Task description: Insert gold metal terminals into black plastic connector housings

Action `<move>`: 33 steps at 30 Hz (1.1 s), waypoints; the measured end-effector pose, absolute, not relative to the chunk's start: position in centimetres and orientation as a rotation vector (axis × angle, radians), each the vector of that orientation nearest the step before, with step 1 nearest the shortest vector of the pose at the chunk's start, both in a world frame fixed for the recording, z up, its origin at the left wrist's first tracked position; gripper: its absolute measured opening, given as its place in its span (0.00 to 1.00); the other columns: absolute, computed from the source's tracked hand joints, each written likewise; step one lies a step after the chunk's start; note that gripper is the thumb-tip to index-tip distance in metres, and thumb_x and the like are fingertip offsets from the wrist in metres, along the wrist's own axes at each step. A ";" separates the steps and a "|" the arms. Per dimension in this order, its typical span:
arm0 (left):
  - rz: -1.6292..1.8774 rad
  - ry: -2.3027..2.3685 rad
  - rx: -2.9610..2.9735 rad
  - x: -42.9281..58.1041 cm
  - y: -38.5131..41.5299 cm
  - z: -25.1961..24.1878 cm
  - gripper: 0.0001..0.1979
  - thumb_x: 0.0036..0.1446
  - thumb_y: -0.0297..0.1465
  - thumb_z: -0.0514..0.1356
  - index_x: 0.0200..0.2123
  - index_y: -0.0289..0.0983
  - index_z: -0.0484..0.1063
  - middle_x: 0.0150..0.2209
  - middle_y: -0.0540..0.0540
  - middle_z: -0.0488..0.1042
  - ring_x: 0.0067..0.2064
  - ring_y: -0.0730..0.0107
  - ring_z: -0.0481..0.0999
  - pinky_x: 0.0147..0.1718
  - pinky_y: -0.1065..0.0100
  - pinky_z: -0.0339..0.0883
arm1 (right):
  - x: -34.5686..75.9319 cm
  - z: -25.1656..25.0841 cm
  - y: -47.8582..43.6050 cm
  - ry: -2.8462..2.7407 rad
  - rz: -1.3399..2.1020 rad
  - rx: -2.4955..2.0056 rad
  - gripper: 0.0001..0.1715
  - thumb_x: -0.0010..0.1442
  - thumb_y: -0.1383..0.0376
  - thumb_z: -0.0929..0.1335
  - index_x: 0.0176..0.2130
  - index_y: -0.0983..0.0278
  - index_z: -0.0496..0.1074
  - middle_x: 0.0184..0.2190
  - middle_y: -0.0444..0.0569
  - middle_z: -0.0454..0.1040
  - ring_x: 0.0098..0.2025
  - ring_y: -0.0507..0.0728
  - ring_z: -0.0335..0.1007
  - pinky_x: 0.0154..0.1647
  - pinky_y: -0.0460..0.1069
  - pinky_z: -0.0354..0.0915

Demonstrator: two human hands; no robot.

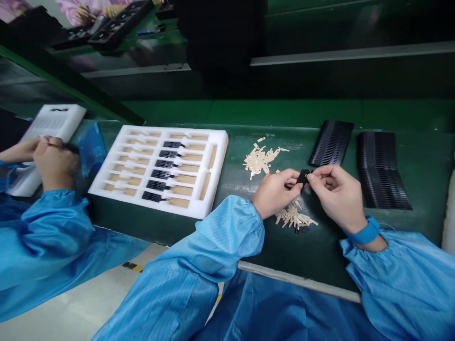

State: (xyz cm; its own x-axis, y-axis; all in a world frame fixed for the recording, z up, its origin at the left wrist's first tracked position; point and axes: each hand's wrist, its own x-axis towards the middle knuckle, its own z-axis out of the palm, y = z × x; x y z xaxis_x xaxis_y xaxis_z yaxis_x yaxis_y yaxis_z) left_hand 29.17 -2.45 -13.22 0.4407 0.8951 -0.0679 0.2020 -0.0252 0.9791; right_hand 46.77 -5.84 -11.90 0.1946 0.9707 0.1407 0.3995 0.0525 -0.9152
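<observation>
My left hand (275, 192) pinches a small black part (303, 177) above the green table. My right hand (336, 192) meets it from the other side, thumb and index finger pressed together at the part's edge; anything small between those fingertips is hidden. A blue band circles my right wrist. Just below my hands lies a pile of thin cream strips (293, 217) with some dark pieces at its lower edge. Beyond my left hand is a second heap of small cream pieces (259, 160), several with holes.
Left of me lies a white foam tray (222, 142) with black parts in its middle slots. Two black ribbed stacks, one farther (332, 142) and one nearer (382, 170), lie at right. A co-worker's hands (57, 158) work by another white foam tray (66, 116) and a blue sheet (91, 149).
</observation>
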 end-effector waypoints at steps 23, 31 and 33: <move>0.788 1.044 1.491 29.6 -3.0 -12.7 0.10 0.61 0.27 0.62 0.46 0.36 0.79 0.38 0.47 0.85 0.41 0.70 0.85 0.42 0.72 0.78 | 45.9 -11.1 -6.2 -1.705 0.236 -1.413 0.07 0.61 0.72 0.71 0.34 0.60 0.71 0.28 0.42 0.70 0.25 0.51 0.64 0.26 0.49 0.63; 0.839 1.000 1.248 30.7 -3.8 -13.0 0.09 0.60 0.27 0.63 0.44 0.34 0.77 0.37 0.46 0.84 0.36 0.73 0.83 0.36 0.75 0.77 | 45.1 -11.4 -6.7 -1.403 0.375 -1.523 0.07 0.58 0.69 0.72 0.31 0.60 0.70 0.24 0.40 0.68 0.22 0.50 0.63 0.22 0.47 0.62; 0.840 1.007 1.250 30.7 -3.9 -12.9 0.08 0.61 0.28 0.63 0.44 0.34 0.77 0.37 0.46 0.84 0.35 0.73 0.83 0.35 0.74 0.77 | 45.1 -11.6 -6.7 -1.354 0.418 -1.543 0.06 0.58 0.68 0.72 0.31 0.60 0.71 0.24 0.40 0.69 0.23 0.50 0.65 0.23 0.47 0.63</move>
State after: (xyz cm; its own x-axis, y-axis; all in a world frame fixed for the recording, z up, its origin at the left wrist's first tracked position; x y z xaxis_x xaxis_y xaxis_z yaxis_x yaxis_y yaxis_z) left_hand 30.74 -3.94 -12.85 0.3509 0.9253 -0.1434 0.0249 0.1439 0.9893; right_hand 45.09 -6.75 -11.64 0.3139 0.8870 0.3388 0.5415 0.1259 -0.8312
